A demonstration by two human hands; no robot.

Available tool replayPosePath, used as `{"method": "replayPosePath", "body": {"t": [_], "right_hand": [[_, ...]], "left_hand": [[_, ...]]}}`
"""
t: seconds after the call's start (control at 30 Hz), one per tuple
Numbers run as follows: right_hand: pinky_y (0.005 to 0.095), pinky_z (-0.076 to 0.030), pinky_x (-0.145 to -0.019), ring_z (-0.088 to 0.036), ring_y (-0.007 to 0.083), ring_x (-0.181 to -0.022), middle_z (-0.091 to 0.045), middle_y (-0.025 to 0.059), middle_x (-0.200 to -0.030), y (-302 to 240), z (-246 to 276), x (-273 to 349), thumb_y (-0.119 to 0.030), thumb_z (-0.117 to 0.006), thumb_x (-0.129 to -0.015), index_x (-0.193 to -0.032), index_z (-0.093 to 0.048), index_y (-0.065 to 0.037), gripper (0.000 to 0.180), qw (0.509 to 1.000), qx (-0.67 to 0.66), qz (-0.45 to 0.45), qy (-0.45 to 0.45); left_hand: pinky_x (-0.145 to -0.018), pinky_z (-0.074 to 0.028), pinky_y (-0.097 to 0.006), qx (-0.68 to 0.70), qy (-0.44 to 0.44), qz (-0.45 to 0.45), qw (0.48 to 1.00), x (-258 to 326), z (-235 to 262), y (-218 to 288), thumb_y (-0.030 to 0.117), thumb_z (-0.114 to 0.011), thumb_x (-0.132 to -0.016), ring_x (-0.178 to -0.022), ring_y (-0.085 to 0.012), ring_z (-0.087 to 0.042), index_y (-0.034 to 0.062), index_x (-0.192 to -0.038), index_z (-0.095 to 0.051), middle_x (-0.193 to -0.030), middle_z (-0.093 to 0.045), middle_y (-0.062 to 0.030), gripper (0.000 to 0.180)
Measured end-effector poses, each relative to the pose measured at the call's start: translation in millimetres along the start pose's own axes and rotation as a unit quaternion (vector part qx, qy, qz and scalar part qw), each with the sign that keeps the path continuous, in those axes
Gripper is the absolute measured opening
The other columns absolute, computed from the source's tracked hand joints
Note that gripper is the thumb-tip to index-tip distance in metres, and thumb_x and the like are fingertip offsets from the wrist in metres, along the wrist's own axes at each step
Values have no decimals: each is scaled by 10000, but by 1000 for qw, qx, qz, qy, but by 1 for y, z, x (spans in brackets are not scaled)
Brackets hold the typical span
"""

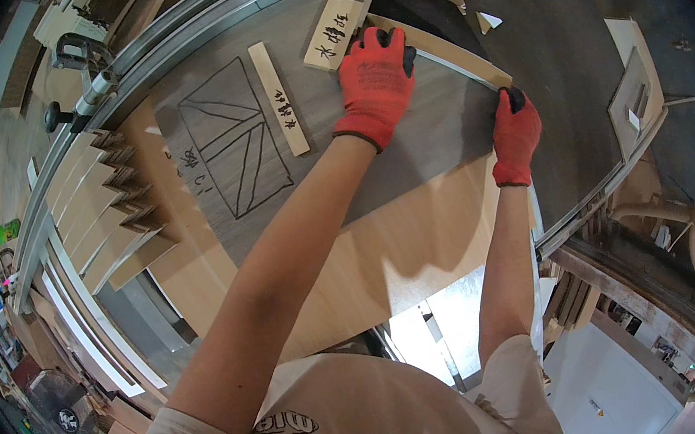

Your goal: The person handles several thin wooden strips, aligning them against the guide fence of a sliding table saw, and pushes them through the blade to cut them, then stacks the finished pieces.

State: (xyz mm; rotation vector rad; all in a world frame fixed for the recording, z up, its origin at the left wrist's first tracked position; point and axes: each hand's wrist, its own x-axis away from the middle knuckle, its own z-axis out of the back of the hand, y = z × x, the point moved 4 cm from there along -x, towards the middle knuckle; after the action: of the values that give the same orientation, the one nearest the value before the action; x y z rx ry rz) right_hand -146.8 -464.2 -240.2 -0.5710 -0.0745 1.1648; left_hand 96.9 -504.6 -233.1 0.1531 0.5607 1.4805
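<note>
A light wooden strip [451,48] stands along the near side of a black panel [420,11] at the far part of the grey board [427,131]. My left hand [377,82], in a red glove with dark fingertips, curls its fingers over the strip's left end. At the strip's right end my right hand [516,140], gloved the same, is closed on the corner. A short wooden block [333,31] with black handwriting lies left of my left hand. Nearer to me, a narrow wooden piece [279,100] with handwriting rests beside a line drawing on the grey board.
Under the grey board lies a light wood sheet [428,270]. A curved-looking metal rail [170,35] with a clamp-like fitting [81,89] runs along the left. Stacked notched boards [107,196] stand by it. Leaning panels [636,105] and a hose [677,214] are at the right.
</note>
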Motion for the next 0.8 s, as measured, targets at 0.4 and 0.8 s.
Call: {"method": "replayPosePath", "body": {"t": [0.4, 0.8], "right_hand": [[449, -454, -946, -635, 379, -976, -666, 228, -1005, 8, -8, -5, -416, -582, -906, -1100, -643, 10, 472, 996, 69, 54, -29], [453, -457, -996, -547, 352, -1180, -599, 139, -1248, -94, -12, 22, -277, -684, -813, -1238, -619, -133, 453, 960, 33, 276, 39]], "left_hand": [[-846, -519, -423, 42, 45, 41, 997, -1, -8, -12, 275, -723, -801, -1056, -304, -628, 140, -1234, -582, -1258, -597, -133, 475], [-862, -521, -429, 37, 72, 63, 995, 0, -10, -12, 270, -648, -871, -1055, -315, -633, 153, -1163, -643, -1197, -639, -109, 315]]}}
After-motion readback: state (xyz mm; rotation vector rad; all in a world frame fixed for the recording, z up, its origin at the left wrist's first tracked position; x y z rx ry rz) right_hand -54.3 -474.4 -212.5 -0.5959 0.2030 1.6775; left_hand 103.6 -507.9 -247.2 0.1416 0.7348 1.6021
